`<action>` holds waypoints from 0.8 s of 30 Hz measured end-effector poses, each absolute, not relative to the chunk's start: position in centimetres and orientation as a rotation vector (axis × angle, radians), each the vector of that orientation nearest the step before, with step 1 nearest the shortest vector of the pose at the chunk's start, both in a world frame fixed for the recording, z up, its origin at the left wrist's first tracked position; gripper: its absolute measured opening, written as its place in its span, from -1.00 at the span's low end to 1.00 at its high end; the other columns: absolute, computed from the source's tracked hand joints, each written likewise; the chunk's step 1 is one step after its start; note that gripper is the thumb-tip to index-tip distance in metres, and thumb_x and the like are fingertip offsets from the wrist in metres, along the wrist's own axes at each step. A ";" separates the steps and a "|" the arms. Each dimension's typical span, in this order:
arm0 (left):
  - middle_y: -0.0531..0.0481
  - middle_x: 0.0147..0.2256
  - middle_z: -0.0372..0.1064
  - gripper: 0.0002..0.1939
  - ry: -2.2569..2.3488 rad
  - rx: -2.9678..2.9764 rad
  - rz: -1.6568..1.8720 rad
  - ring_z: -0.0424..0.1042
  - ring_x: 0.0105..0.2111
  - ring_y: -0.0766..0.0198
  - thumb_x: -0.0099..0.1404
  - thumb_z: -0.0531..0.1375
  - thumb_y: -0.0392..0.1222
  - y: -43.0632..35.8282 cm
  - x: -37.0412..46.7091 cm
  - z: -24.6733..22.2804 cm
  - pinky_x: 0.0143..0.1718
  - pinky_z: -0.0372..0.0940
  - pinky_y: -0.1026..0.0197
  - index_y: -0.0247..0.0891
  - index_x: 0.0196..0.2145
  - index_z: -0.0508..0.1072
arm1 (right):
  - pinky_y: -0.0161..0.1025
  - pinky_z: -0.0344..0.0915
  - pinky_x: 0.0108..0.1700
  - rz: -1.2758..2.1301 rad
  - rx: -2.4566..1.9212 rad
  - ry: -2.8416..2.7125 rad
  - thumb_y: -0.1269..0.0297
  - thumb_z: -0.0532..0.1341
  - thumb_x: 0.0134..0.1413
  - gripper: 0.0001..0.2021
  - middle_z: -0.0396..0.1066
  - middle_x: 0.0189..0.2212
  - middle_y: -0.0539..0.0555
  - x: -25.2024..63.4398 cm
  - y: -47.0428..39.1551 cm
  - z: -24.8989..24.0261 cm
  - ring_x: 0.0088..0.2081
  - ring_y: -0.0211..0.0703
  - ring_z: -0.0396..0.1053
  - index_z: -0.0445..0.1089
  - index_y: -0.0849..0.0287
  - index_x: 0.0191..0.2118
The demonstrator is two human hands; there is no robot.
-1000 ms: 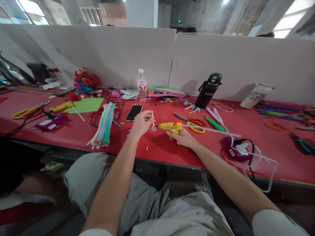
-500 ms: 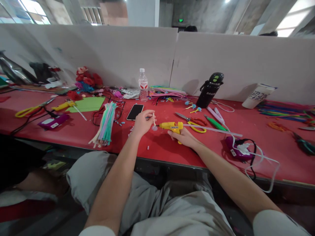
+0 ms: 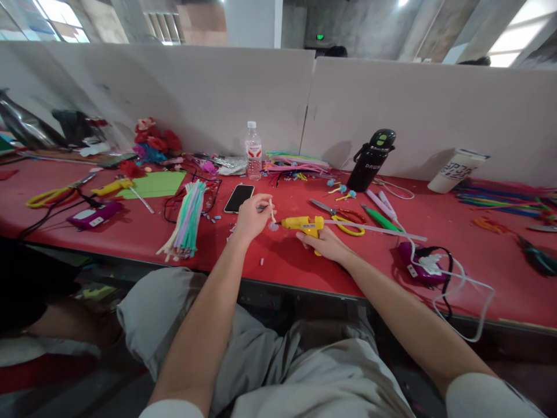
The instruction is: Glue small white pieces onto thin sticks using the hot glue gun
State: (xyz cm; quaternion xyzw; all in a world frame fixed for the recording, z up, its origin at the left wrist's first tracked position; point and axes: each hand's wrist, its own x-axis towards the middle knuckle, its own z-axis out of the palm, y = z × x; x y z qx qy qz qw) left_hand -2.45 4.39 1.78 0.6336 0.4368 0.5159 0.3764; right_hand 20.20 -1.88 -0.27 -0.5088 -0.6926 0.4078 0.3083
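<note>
Above red tabletop [image 3: 287, 264], left grip [image 3: 256, 213] pinches pale stem [image 3: 272, 210]; right [image 3: 319, 239] encloses glue gun [image 3: 303, 224]

Yellow glue guns [image 3: 301, 223]: two
Held pale stem [image 3: 272, 212]: one
Blue-headed stems [image 3: 343, 188]: three
Pipe-cleaner bundles [image 3: 187, 220]: three
Purple power blocks [image 3: 94, 215]: two
Yellow-handled scissors [image 3: 322, 206]: two
Phone [image 3: 239, 198]: one
Clear bottle [image 3: 253, 154]: one
Black flask [image 3: 368, 165]: one
White cup [image 3: 456, 171]: one
Green-handled tool [image 3: 382, 219]: one
Small loose pieces [image 3: 261, 262]: several, too small to count
</note>
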 end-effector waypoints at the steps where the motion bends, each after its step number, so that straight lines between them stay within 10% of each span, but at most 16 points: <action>1: -0.04 -0.33 0.48 -0.74 1.124 1.618 1.324 0.59 -0.31 0.18 0.18 0.19 -0.31 4.4 -2.4 1.8 -0.28 0.50 0.19 -0.29 -0.13 0.45 | -0.35 0.16 -0.51 1.078 -1.346 -1.832 -0.15 0.17 0.10 -0.53 0.30 -0.62 -0.03 20.2 -1.9 -0.3 -0.60 -0.35 0.21 0.32 0.19 -0.55; 14: -0.03 -0.33 0.48 -0.76 1.163 1.583 1.401 0.58 -0.31 0.18 0.18 0.20 -0.31 4.5 -2.6 2.0 -0.27 0.52 0.18 -0.27 -0.15 0.45 | -0.34 0.14 -0.52 1.094 -1.331 -1.827 -0.16 0.18 0.10 -0.55 0.28 -0.61 -0.04 20.1 -1.9 -0.6 -0.59 -0.34 0.19 0.33 0.19 -0.48; 24: -0.05 -0.31 0.52 -0.73 1.162 1.512 1.567 0.58 -0.34 0.18 0.16 0.25 -0.25 4.3 -5.0 4.4 -0.25 0.52 0.15 -0.28 -0.15 0.45 | -0.15 0.32 -0.25 0.713 -1.415 -1.796 -0.07 0.21 0.12 -0.56 0.51 -0.27 0.11 22.5 -0.7 -0.4 -0.29 -0.03 0.42 0.47 0.12 -0.02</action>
